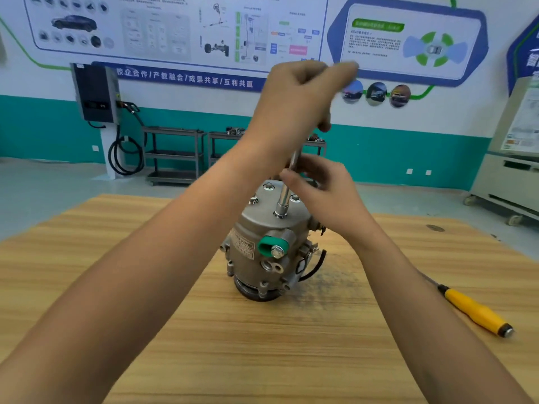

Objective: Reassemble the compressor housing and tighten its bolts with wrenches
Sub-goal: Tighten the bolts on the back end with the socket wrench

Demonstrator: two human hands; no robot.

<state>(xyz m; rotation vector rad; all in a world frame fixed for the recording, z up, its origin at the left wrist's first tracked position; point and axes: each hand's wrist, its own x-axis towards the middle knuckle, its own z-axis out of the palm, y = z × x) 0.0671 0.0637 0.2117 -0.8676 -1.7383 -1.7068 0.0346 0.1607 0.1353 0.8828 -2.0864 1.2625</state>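
- Compressor housing (262, 243) stands upright on the wooden table (204, 345), with its flat end plate facing up
- Socket wrench (283, 199) stands near-vertical on the compressor housing, its socket seated over a bolt at the near edge of the end plate
- Left hand (291, 97) is directly above the compressor housing, fingers curled round the upper end of the socket wrench; this part is motion-blurred and the form of the handle cannot be told
- Right hand (326, 196) is just above and right of the end plate, thumb and fingertips pinching the wrench shaft partway up
- Other bolts (268, 186) stand in the end plate at its far and side edges, heads showing
- Green plug (269, 246) sits on the near side of the compressor housing, a hex bolt head touching its lower right
- Black cable (316, 266) loops out from the lower right of the compressor housing
- Yellow-handled tool (475, 312) lies flat on the table well to the right of the compressor housing, apart from both hands
- Dark smudge (329, 284) marks the table just right of the compressor housing's base
- Metal shelf carts (175, 153) stand far behind the compressor housing, against the wall
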